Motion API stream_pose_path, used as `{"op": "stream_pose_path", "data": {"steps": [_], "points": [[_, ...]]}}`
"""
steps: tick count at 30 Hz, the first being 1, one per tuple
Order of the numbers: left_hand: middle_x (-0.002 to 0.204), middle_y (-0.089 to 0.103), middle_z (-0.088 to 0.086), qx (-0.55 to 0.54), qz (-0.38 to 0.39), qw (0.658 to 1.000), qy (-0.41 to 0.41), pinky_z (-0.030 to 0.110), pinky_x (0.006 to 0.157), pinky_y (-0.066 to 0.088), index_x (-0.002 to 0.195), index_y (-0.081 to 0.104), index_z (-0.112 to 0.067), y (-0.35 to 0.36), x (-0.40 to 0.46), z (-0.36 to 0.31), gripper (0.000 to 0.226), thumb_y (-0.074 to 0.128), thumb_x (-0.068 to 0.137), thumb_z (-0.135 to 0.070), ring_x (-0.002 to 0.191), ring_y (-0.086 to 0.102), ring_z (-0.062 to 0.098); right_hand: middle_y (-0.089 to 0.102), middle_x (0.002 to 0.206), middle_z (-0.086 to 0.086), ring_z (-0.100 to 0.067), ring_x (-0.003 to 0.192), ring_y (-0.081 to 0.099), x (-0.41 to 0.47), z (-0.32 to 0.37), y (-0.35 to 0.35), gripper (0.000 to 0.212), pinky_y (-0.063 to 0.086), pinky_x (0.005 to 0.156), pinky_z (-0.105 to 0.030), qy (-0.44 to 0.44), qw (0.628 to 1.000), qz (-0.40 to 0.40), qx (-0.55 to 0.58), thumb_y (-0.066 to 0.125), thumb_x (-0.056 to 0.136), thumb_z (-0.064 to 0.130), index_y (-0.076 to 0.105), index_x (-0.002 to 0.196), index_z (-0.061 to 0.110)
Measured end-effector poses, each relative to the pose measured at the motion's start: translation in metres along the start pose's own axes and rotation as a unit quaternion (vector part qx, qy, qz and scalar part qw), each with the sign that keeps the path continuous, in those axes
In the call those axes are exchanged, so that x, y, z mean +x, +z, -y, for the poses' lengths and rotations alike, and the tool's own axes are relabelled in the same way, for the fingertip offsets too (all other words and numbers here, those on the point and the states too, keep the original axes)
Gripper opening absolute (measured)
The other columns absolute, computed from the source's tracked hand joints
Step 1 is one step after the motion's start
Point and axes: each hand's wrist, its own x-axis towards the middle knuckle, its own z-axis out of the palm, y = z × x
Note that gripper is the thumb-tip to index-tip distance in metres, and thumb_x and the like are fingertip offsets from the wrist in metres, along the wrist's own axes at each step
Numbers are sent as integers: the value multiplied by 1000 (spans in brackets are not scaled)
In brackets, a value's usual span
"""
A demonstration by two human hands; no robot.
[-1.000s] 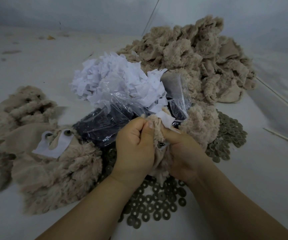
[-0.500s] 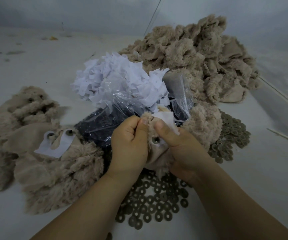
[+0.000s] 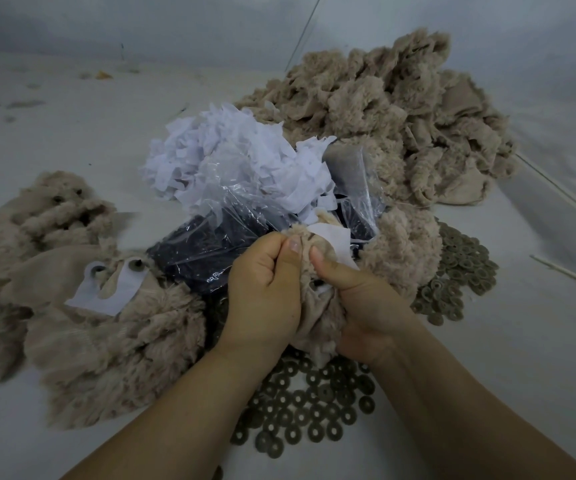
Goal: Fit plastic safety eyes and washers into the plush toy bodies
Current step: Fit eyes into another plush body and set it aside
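Head view: both hands meet at centre on one beige plush toy body (image 3: 314,317), held just above the surface (image 3: 522,375). Left hand (image 3: 262,289) has fingers curled tight round the fabric, thumb up and pressed to the plush. Right hand (image 3: 359,306) also curled round it from the other side, thumb pressing on top, next to a white paper piece (image 3: 331,237) that sits on the body. A small dark safety eye (image 3: 316,284) shows w/ a pale rim btwn the two thumbs.

Below the wrists, olive washers (image 3: 307,414) lie scattered flat on the surface; a second heap of washers (image 3: 459,271) is to the right, just beside the plush.

Behind the hands: clear plastic bag (image 3: 210,251) w/ dark contents, prob. eyes but too small to tell. White paper scraps (image 3: 231,157) heaped over it.

Left: finished-looking plush pile (image 3: 72,306), top one w/ a white paper template (image 3: 106,289) and two eyes through it. Far right-back: big pile of plush bodies (image 3: 401,126). Thin pale sticks (image 3: 567,273) lie at right edge.
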Motion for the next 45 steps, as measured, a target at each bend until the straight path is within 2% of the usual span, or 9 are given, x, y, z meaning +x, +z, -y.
{"op": "stream_pose_path", "data": {"steps": [4,11,16,20,28,32,35,41,45], "points": [[61,56,-2,-28,-3,1000,-8,31,56,44,64,60,-16,0,0,-1,32,50,93,-26,61,50,8,59,137,-21,-33,129,56,2,-2,1,62,45,107,-45,3,1000,2,18,67,76,21,59,136,7],[79,61,29,-95,18,993,-70,45,65,48,78,61,-2,-2,0,-2,32,51,98,-24,70,53,26,70,117,-19,-29,103,72,2,4,-6,42,60,85,-37,-29,999,19,-10,66,81,23,70,119,4],[82,53,37,-95,27,992,-82,45,65,44,83,55,8,-8,5,-7,47,53,93,-37,70,49,27,62,135,-19,-32,123,61,1,18,-9,67,48,107,-44,-9,998,49,36,40,97,56,63,131,4],[89,61,35,-94,41,989,-108,59,73,52,86,62,4,-9,4,-7,39,56,99,-32,75,58,33,68,121,-24,-32,106,70,1,17,-14,42,60,86,-40,-10,999,48,-7,51,91,19,66,122,-6],[77,74,12,-118,65,983,-124,26,58,57,75,71,-12,-11,5,-4,28,58,97,-23,67,69,17,75,104,-21,-29,89,75,8,13,-21,41,61,70,-34,-81,994,28,-68,82,59,15,79,98,5],[83,71,22,-126,73,983,-115,32,66,59,76,71,-12,-11,4,-7,26,67,83,-36,73,67,22,78,83,-10,-16,72,76,14,10,-22,38,59,58,-24,-132,989,-1,-72,80,54,22,78,89,6],[81,74,16,-133,78,981,-116,30,65,59,74,74,-18,-12,3,-7,17,71,77,-34,73,70,21,73,77,-10,-4,60,72,13,8,-22,26,56,52,-18,-144,982,-33,-116,65,76,6,75,100,1],[77,74,15,-141,80,978,-131,28,62,58,72,69,-5,-14,5,-5,21,74,76,-24,69,70,21,78,83,-10,-21,73,76,4,7,-19,24,60,61,-28,-173,976,-13,-135,77,52,26,82,74,18],[77,73,18,-131,74,980,-132,27,61,58,78,63,8,-14,6,-4,22,74,83,-10,68,70,21,75,77,-17,-30,78,75,5,8,-20,14,63,65,-38,-176,966,-46,-182,73,71,10,81,82,11]]}}
